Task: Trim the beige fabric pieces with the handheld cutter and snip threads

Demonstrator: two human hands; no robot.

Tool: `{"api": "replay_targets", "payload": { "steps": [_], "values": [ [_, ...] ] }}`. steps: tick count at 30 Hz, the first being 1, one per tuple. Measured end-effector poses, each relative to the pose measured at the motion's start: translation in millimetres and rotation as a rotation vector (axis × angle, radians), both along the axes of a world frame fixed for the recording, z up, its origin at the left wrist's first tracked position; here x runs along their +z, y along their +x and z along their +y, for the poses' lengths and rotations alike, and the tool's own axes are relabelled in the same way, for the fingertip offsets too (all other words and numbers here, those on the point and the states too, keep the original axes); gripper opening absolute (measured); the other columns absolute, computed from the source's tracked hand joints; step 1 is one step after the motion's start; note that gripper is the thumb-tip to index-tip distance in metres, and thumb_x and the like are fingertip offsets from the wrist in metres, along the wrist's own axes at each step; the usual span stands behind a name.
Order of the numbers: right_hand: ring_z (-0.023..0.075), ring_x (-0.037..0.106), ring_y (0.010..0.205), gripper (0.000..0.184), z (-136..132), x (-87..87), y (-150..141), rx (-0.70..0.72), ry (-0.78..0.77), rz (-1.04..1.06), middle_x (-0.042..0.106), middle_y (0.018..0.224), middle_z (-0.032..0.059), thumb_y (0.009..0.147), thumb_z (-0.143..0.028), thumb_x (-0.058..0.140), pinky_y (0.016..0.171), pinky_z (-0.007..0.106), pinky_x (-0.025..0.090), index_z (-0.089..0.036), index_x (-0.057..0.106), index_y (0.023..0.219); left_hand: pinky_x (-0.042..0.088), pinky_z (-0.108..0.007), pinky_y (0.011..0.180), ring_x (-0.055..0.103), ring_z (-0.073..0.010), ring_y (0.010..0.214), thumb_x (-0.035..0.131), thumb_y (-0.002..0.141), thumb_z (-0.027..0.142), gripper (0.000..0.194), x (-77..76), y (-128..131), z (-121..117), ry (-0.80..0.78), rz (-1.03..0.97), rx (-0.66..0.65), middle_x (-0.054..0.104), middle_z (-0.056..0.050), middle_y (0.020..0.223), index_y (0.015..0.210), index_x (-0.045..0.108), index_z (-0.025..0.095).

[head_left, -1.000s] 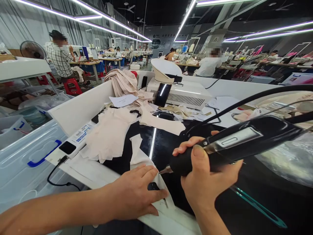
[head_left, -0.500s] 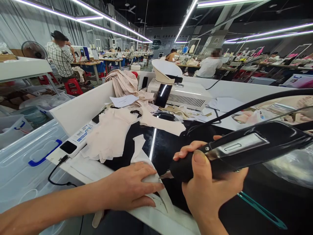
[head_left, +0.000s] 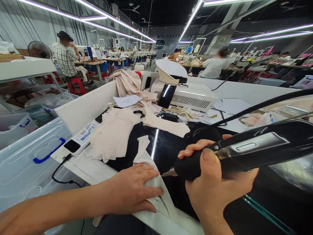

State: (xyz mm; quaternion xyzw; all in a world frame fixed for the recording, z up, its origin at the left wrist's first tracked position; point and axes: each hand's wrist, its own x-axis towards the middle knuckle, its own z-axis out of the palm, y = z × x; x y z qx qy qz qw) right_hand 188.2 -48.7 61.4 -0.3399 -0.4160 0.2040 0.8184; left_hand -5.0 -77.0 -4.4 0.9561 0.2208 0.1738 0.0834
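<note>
My left hand (head_left: 135, 191) lies flat with its fingers stretched out, pressing a narrow pale fabric piece (head_left: 144, 153) against the near edge of the glossy black work surface (head_left: 168, 147). Wrapped in my right hand (head_left: 215, 186) is a black corded hand tool (head_left: 254, 150) with a silver panel on its side, my thumb lying along the top. Its thin metal tip (head_left: 168, 173) is slightly blurred and points left, close to the fabric's right edge; whether it touches cannot be seen. A stack of pale fabric pieces (head_left: 112, 133) and a curved fabric piece (head_left: 166, 125) lie beyond.
A phone (head_left: 167, 96) leans against a white vented box (head_left: 193, 98) bearing a white cap (head_left: 171, 70). The tool's thick cable (head_left: 259, 109) arcs across the right. A teal tool (head_left: 266, 213) lies at lower right, a clear bin (head_left: 34, 156) at left. Several people sit at machines behind.
My left hand has slid a little back toward the table's near edge along the fabric. The tool's rear has swung right with my right hand, its tip staying near the fabric edge. The view shifted slightly.
</note>
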Motion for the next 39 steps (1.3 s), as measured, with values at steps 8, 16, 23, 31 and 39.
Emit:
{"api": "replay_targets", "payload": {
  "steps": [8,16,23,31,39],
  "values": [
    [0.0158,0.064,0.054,0.046,0.0,-4.6,1.4,0.017,-0.02,-0.021,0.072,0.075,-0.0091,0.08,-0.025,0.089,0.052,0.034,0.059,-0.027,0.061,0.116,0.049,-0.055,0.127,0.06,-0.0379,0.148,0.061,0.113,0.055,0.048,1.8,3.5,-5.2,-0.02,0.004,0.013,0.061,-0.021,0.16,0.146,0.07,0.021],
    [0.0166,0.064,0.053,0.04,-1.3,-3.0,1.4,0.026,-0.008,-0.058,0.071,0.075,-0.0079,0.083,-0.024,0.087,0.05,0.035,0.059,-0.027,0.061,0.114,0.047,-0.056,0.128,0.058,-0.0401,0.15,0.065,0.112,0.053,0.049,3.6,3.0,-5.2,-0.043,0.001,0.005,0.06,-0.024,0.16,0.147,0.07,0.019],
    [0.017,0.064,0.051,0.046,-2.7,3.1,0.4,0.011,-0.013,0.016,0.07,0.072,-0.0086,0.077,-0.023,0.089,0.048,0.033,0.058,-0.028,0.061,0.114,0.047,-0.058,0.128,0.058,-0.04,0.151,0.065,0.111,0.053,0.05,1.7,-0.6,1.0,-0.064,0.022,0.01,0.059,-0.024,0.161,0.148,0.069,0.02],
    [0.0163,0.065,0.052,0.046,-2.9,-2.1,1.2,0.002,-0.031,-0.027,0.07,0.075,-0.0082,0.079,-0.026,0.09,0.05,0.034,0.059,-0.028,0.061,0.114,0.046,-0.058,0.129,0.056,-0.0406,0.152,0.065,0.111,0.053,0.05,3.3,0.2,0.3,-0.051,0.009,-0.001,0.059,-0.024,0.161,0.148,0.068,0.019],
    [0.013,0.066,0.055,0.036,-0.9,-11.0,-0.9,0.036,-0.027,-0.067,0.072,0.078,-0.008,0.087,-0.025,0.086,0.053,0.028,0.061,-0.027,0.059,0.111,0.055,-0.045,0.124,0.065,-0.0314,0.144,0.06,0.116,0.042,0.041,10.1,-5.4,2.6,-0.095,-0.071,0.027,0.067,-0.019,0.154,0.15,0.065,0.018]
  ]
}}
